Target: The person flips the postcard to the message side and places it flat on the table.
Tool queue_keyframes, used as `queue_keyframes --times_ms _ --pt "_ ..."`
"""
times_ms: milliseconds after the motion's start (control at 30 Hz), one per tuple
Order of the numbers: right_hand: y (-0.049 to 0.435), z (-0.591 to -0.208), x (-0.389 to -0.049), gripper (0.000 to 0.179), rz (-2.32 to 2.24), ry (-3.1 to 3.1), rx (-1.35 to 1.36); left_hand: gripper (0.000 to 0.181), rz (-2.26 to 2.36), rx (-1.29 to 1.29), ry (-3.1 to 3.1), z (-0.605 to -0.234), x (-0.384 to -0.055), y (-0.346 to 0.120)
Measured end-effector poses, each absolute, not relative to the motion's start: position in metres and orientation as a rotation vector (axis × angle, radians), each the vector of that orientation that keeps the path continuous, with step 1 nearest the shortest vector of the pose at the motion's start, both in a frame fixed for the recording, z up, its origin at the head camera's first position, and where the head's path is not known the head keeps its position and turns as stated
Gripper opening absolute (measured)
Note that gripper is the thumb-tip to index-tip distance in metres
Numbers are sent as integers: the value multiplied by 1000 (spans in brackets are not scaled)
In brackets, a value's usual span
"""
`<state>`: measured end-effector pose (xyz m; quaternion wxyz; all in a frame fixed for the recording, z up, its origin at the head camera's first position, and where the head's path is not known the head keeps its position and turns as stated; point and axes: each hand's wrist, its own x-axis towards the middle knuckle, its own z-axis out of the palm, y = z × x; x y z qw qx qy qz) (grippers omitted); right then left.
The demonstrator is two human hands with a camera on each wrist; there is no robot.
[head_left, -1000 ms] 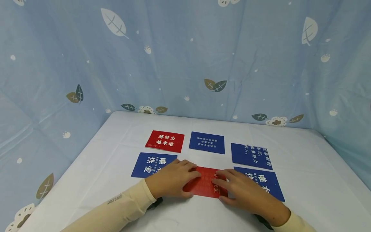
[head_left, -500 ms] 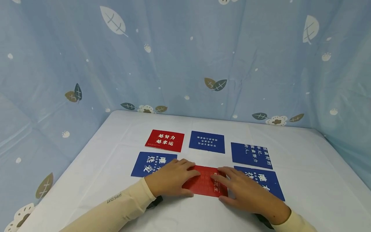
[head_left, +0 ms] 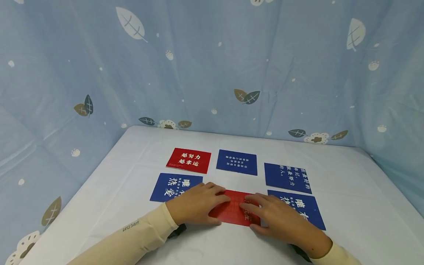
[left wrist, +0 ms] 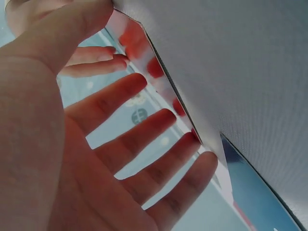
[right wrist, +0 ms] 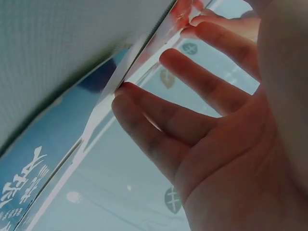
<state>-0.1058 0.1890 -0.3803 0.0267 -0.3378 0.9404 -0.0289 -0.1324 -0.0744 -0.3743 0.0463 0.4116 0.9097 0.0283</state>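
A pale blue curtain (head_left: 212, 73) printed with leaves hangs behind the white table (head_left: 347, 206) I work at. Off to the left of my left hand (head_left: 195, 206), partly under its knuckles, lies a blue card (head_left: 167, 186) with white characters, and beyond it a far red card (head_left: 188, 160). My left hand rests with its fingers (left wrist: 144, 132) straight and spread, tips down on the left edge of the near red card (head_left: 233, 212), thumb along that card's near edge. This card lies flat between my two hands, just in front of me. Straight beyond it sits a small-print blue card (head_left: 236, 162). My right hand (head_left: 281, 221) lies relaxed the same way, fingers (right wrist: 159, 115) straight and touching the card's right half, gripping nothing. Under and beyond that hand is another blue card (head_left: 306, 208) with large characters, and farther out a fourth blue card (head_left: 287, 177).
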Motion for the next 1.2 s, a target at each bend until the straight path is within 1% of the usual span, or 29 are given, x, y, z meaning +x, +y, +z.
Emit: queue_keyframes --times_ms 333,700,1200 --pt "189 -381 -107 62 -85 2933 -1059 60 42 1334 2798 -377 -133 -74" --pt "190 -382 -107 61 -63 2943 -1078 49 -49 1427 2806 -378 -134 -70" --pt "190 -380 -106 57 -105 2922 -1030 46 -61 1465 2807 -378 -134 -68"
